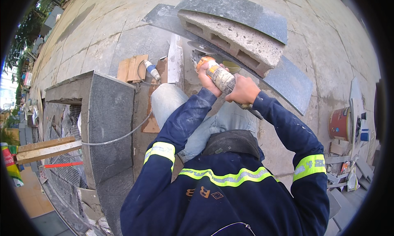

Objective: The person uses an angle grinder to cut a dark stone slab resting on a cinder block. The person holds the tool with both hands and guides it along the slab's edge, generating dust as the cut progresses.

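Both of my hands are wrapped round a dusty angle grinder [221,77] with an orange front part. My left hand [208,81] grips it near the head, and my right hand [245,90] closes round the rear of its body. The grinder's round disc [200,46] is at the edge of a long grey stone slab [161,17]; whether it touches the slab I cannot tell. A hollow concrete block [234,36] lies on that slab, with another grey slab [234,12] along its far side. A bluish-grey slab piece [290,84] sticks out at the right.
A blue-and-white cable connector [152,70] lies beside wooden boards [132,68]. At left stands a grey stone-faced box structure [113,125], crossed by a grey cable [123,138]. Timber pieces [49,150] jut out there. A reddish bucket [340,124] stands at right near stacked offcuts.
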### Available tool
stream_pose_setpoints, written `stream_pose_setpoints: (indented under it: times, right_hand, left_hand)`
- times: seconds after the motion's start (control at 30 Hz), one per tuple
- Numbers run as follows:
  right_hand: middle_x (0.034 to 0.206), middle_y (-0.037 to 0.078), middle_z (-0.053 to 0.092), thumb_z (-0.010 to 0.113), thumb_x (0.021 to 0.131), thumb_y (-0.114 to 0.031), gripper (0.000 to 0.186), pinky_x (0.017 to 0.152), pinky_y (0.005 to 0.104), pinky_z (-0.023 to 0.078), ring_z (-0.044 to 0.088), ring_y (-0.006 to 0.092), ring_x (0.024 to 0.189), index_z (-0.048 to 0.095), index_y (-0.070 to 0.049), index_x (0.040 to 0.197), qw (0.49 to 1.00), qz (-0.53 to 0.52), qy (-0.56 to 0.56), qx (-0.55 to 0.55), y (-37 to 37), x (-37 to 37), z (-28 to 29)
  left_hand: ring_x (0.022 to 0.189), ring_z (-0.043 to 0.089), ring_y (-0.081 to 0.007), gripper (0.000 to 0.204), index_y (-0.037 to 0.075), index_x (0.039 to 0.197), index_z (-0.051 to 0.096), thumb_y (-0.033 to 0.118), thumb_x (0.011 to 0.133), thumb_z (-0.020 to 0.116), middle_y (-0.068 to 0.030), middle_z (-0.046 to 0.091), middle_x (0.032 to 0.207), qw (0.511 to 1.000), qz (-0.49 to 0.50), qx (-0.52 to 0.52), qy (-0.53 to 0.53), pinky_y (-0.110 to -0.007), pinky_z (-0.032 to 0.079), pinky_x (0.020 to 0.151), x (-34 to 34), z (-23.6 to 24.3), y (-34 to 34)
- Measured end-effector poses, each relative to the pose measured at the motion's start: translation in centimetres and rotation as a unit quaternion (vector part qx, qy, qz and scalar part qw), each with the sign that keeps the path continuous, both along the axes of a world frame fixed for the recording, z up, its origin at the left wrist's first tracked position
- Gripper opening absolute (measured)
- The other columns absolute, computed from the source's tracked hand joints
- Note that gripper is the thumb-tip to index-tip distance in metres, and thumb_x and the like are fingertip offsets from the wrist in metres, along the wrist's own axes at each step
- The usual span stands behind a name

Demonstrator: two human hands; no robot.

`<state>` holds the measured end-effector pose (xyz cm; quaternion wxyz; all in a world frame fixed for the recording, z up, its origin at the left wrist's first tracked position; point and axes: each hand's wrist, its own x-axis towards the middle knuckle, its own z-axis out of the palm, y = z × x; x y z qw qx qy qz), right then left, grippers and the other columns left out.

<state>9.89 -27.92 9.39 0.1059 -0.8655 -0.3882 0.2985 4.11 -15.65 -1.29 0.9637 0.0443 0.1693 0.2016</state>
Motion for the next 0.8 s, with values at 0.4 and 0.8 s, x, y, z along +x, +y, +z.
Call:
stream_pose_setpoints:
  times: [0.4,0.8]
  right_hand:
    - [0.094,0.026,0.065,0.076,0.054,-0.034,0.065,0.080,0.0359,0.053,0.065,0.0355,0.090,0.056,0.009,0.099,1.000,0.013,0.004,0.002,1.7,0.9,-0.4]
    - [0.093,0.025,0.065,0.076,0.052,-0.035,0.065,0.079,0.0343,0.053,0.066,0.0340,0.089,0.061,0.009,0.097,1.000,0.011,0.005,-0.005,5.3,2.0,-2.3]
  left_hand:
    - [0.079,0.056,-0.0299,0.047,0.006,0.100,0.046,0.043,0.074,0.060,-0.0112,0.053,0.086,1.000,0.020,-0.010,0.017,-0.044,0.051,0.074,0.7,-0.6,1.6]
    - [0.079,0.057,-0.0322,0.056,-0.001,0.101,0.048,0.047,0.075,0.059,-0.0133,0.053,0.087,0.998,0.031,0.000,0.054,-0.044,0.052,0.074,1.9,-1.5,5.0]
